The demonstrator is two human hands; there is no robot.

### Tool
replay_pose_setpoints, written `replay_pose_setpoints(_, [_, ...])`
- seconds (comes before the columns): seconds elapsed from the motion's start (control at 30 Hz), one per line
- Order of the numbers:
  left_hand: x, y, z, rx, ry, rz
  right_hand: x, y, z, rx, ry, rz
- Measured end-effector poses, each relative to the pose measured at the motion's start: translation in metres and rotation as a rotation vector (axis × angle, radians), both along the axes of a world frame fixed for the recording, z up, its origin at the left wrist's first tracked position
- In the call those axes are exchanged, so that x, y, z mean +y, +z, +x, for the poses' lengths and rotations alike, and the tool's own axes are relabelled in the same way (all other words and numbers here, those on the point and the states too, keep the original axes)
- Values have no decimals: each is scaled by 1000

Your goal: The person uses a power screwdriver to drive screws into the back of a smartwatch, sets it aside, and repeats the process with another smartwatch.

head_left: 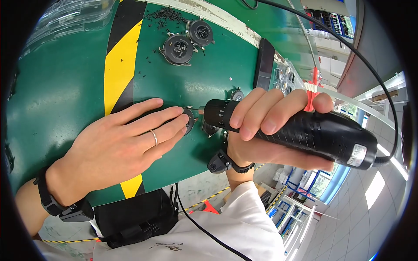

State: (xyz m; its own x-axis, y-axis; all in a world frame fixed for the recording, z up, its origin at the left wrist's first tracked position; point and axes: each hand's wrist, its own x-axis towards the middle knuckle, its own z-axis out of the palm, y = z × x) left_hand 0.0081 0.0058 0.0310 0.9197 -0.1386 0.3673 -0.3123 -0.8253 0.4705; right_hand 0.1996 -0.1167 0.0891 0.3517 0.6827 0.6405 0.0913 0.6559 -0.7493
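Watch case: a round, dark case [190,122] on the green desk [170,85], nearer the near edge than the far one, partly hidden under fingertips.
Left hand: spread nearly flat [117,141], fingers extended, fingertips over the case, steadying rather than gripping; a silver ring [154,138] on one finger.
Screwdriver: black and corded [305,130], lying almost level, bit pointing at the case; whether it touches, I cannot tell.
Right hand: curled firmly around the screwdriver's body [285,111].
Beside the case: a second dark watch [210,128] below the screwdriver's nose, a third [236,95] past it.
Tape: a yellow-and-black strip [121,69] from near edge to far edge, passing under the left hand.
Far edge: two watches [178,49] close together, near a heap of small black screws [165,15].
Far left corner: clear plastic trays [65,21].
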Motion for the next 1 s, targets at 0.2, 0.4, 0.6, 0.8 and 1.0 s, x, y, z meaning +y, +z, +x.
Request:
replay_pose_setpoints(0.2, [0, -1, -3, -17, -7, 9, -4, 8, 0, -125, 138, -61])
replay_pose_setpoints(0.4, [0, -1, -4, -21, -8, 21, -5, 6, -5, -60, 64, -26])
replay_pose_setpoints(0.6, [0, -2, -5, -19, -4, 18, -3, 6, -6, -29, 37, 11])
replay_pose_setpoints(0.8, [2, -2, -5, 0, -16, -14, -2, 6, -7, 26, 23, 11])
replay_pose_setpoints(1.0, [2, -1, -6, 19, -17, -40, 0, 5, -10, 43, -6, 18])
